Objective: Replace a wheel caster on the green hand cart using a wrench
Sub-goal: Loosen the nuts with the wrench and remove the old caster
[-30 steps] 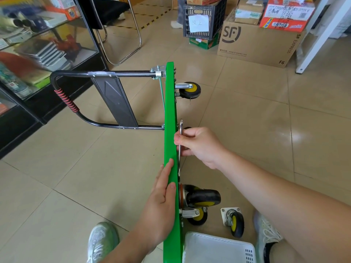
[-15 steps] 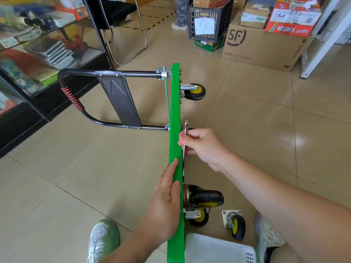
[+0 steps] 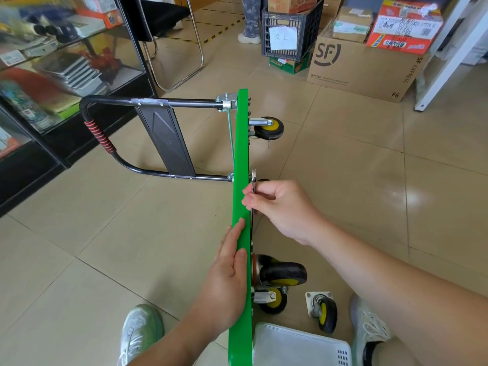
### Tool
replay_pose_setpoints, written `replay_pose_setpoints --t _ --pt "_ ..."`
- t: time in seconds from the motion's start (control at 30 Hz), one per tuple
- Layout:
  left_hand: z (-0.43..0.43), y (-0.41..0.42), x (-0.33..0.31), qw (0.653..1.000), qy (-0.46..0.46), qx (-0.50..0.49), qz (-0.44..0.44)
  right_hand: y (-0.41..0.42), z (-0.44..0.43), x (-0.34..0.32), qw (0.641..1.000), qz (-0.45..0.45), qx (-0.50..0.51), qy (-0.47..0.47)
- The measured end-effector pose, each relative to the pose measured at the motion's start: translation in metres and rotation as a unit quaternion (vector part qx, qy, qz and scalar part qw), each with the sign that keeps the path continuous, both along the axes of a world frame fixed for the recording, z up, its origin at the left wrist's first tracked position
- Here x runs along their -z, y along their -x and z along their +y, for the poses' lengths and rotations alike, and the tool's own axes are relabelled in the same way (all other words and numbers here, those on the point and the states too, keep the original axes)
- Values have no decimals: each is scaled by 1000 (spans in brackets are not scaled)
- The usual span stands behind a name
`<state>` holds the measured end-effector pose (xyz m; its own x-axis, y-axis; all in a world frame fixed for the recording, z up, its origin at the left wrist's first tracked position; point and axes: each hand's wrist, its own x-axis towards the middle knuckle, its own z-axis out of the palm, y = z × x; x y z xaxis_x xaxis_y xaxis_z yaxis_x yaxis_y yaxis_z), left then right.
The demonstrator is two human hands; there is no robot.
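— Two hands: doing what?
— Left hand [image 3: 227, 281] lies flat, fingers straight, along the upturned edge of the green cart [image 3: 241, 159]; right hand [image 3: 280, 207] grips the wrench [image 3: 253, 180] against its underside.
— The loose caster [image 3: 323, 310]?
— On the floor [image 3: 105, 233], beside the white basket [image 3: 298, 344].

Place: I think I am in a small shop.
Glass case [image 3: 66, 75]: it stands on my left, with packs and stacked things on its shelves.
Boxes: brown shipping boxes [image 3: 361, 72] sit on the floor ahead of me.
Crate: a black crate [image 3: 290, 30] has a paper note on it.
Floor: shiny tan tiles [image 3: 343, 180].
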<state>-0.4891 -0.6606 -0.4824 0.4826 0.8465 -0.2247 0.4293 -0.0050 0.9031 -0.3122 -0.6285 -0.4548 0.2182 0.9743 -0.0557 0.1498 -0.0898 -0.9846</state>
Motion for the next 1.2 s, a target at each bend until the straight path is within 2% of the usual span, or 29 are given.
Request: replay_pose_setpoints --t 0.1,0.2,0.3,0.63,0.83,0.97,1.2 --pt "-1 0 1 1000 5 -9 1 3 -12 -6 1000 10 10 -10" --pt "-2 -1 1 1000 0 -9 1 10 -27 -8 999 -18 -15 -44" --pt "-2 -1 1 1000 2 -11 -1 12 -39 -6 998 12 -6 -62" --pt "-3 -1 -4 1000 7 -11 0 1 -23 -13 998 36 28 -34" --pt "-1 0 -2 1000 5 -3 4 1 -18 -20 999 -19 0 -45" --pt "0 1 1 1000 -1 2 6 -11 -16 -22 997 19 38 -60" --pt "1 1 2 1000 -1 16 8 -34 7 0 977 146 145 51"
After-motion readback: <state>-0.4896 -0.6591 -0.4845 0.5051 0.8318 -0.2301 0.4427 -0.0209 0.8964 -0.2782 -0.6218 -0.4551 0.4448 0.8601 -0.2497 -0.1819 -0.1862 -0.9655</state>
